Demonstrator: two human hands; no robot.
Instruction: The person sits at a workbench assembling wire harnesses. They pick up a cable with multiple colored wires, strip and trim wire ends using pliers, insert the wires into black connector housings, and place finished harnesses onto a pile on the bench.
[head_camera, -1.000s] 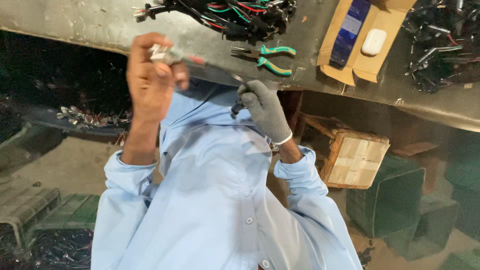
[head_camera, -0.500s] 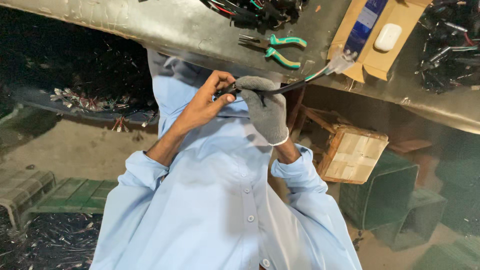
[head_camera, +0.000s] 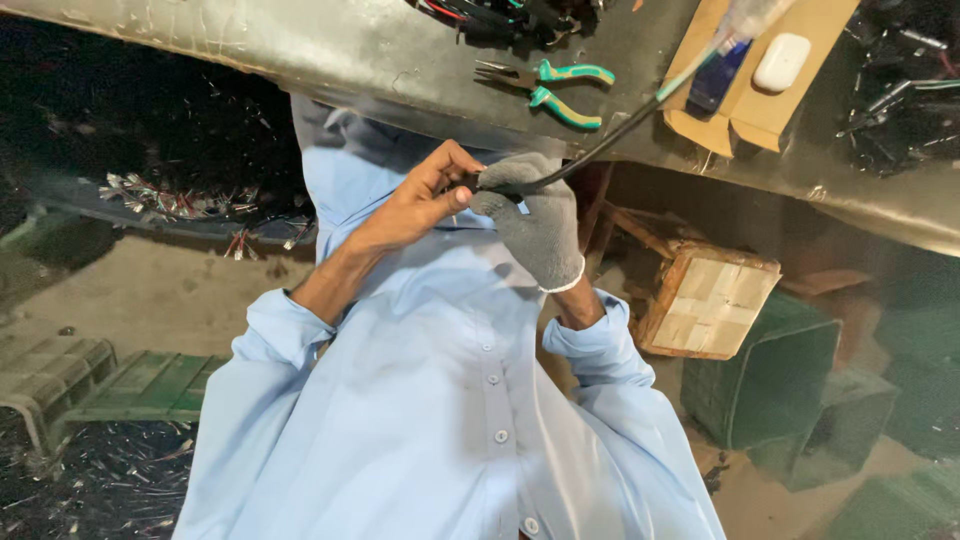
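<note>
My bare left hand (head_camera: 420, 200) and my grey-gloved right hand (head_camera: 535, 225) meet in front of my chest, below the edge of a metal table (head_camera: 300, 50). Both pinch one end of a thin black cable (head_camera: 610, 140). The cable runs up and to the right, and its blurred far end hangs over an open cardboard box (head_camera: 700, 125). My light blue shirt fills the lower middle of the view.
On the table lie green-handled pliers (head_camera: 550, 85), a bundle of coloured wires (head_camera: 510, 15), and a white case (head_camera: 782, 62) in the box. More dark wires lie at the far right (head_camera: 900, 90). A wooden crate (head_camera: 710, 300) and green crates (head_camera: 770, 390) stand on the floor.
My left hand has come down from a raised position and joined the gloved hand. The cable's free end has swung from the left over to the right, above the box.
</note>
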